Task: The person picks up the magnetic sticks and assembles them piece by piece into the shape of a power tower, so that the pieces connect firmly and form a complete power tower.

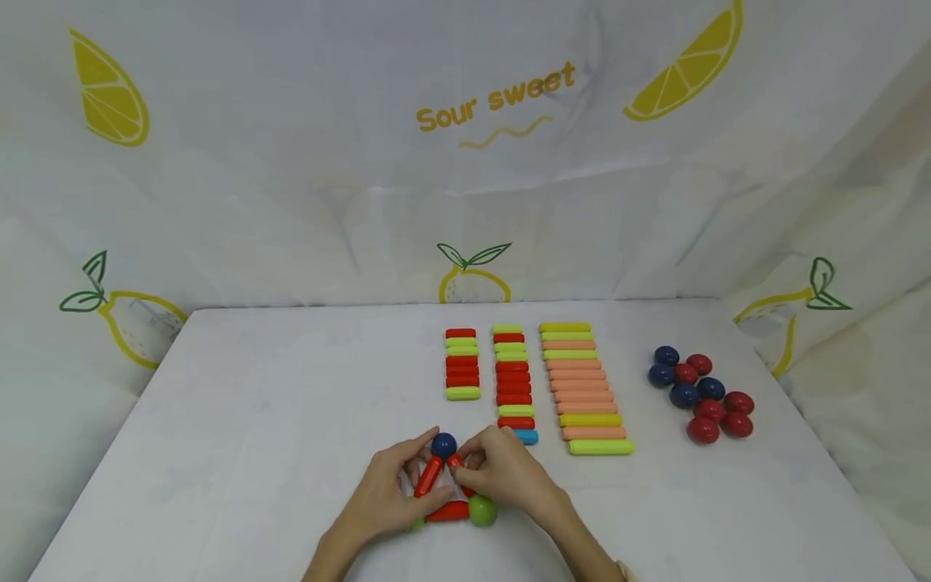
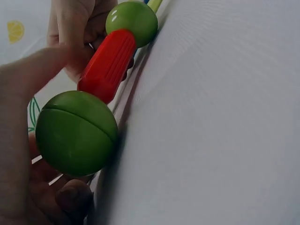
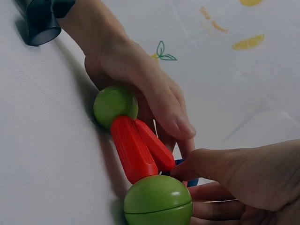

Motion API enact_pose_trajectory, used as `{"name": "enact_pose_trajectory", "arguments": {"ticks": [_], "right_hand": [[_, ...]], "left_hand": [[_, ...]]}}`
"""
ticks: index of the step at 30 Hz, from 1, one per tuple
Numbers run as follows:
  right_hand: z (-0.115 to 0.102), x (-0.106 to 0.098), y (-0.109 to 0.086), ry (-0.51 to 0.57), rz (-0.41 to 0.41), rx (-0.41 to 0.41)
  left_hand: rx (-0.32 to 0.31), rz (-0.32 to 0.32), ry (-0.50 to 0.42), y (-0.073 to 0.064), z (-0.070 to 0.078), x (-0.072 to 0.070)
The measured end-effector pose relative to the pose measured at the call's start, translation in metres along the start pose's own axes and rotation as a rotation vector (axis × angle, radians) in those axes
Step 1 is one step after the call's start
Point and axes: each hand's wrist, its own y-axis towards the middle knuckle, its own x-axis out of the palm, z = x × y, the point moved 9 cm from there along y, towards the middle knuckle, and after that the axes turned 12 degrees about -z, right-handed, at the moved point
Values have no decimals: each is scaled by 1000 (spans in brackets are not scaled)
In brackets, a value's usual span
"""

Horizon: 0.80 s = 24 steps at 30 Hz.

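A triangle of red rods and balls lies on the white table near its front. Its far corner is a blue ball (image 1: 444,445), and green balls form the near right (image 1: 482,510) and near left corners. My left hand (image 1: 385,489) curls round the left side, its index finger at the blue ball and its thumb over the near red rod (image 1: 447,512). In the left wrist view the left green ball (image 2: 77,133) sits between thumb and fingers. My right hand (image 1: 509,469) pinches the right red rod (image 1: 457,461) close to the blue ball. The left red rod (image 1: 428,477) shows between the hands.
Beyond the hands lie two columns of short red and lime rods (image 1: 461,361), a blue rod (image 1: 526,436) by the right hand, and a column of longer peach, yellow and lime rods (image 1: 582,385). Several red and blue balls (image 1: 702,430) cluster at the right. A lemon-print cloth hangs behind.
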Motion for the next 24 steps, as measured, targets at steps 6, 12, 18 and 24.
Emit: {"name": "enact_pose_trajectory", "arguments": {"ticks": [6,12,18,24], "right_hand": [[2,0,2,-4,15,-7],[-2,-1,3,-27,30,-21],[-2,-51,-29,-118,269,-2],[33,-137,-103,-302,655,34]], "left_hand": [[-137,-164,211,-11,-1,0],[-130,-164,329,-14,0,-8],[-114,-115,248,-16,-12,-19],[-60,-65,200,-19,-21,-28]]}}
